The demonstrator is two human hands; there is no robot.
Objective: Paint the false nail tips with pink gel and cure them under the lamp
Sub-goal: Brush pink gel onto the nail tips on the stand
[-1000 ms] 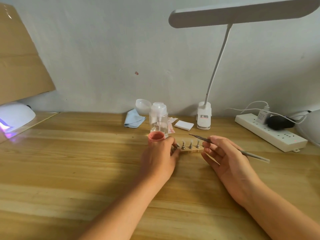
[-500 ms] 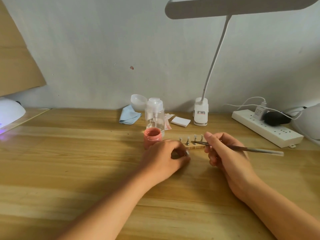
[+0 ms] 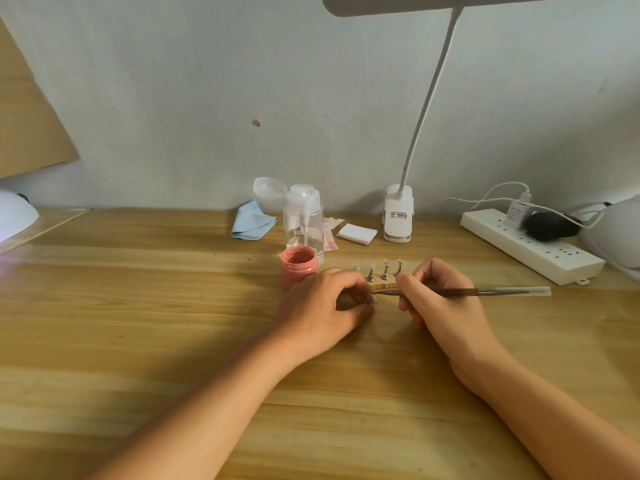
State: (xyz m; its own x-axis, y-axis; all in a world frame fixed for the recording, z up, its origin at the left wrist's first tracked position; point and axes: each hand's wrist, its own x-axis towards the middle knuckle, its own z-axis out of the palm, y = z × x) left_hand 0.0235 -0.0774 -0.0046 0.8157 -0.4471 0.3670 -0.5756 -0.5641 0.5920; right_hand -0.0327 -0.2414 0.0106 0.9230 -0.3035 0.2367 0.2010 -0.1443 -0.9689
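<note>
A short wooden holder [image 3: 384,285] carries several clear nail tips [image 3: 385,262] on small metal stands, mid-table. An open jar of pink gel [image 3: 298,265] stands just left of it. My left hand [image 3: 322,306] has its fingers curled round the holder's left end, hiding that end. My right hand [image 3: 440,299] pinches a thin brush [image 3: 491,291] that lies level, its tip pointing left along the holder's front edge, close to my left fingertips. The white curing lamp [image 3: 14,216] sits at the far left edge, with a purple glow on the table beside it.
Behind the jar are a clear pump bottle [image 3: 304,220], a blue cloth [image 3: 252,221] and white pads [image 3: 356,233]. A clip desk lamp [image 3: 398,216] stands by the wall. At right lie a power strip [image 3: 530,247] with plugs and a white dome [image 3: 616,233].
My right hand has turned from palm-up to knuckles-up and brought the brush down, level, in front of the holder. My left hand has stayed at the holder's left end.
</note>
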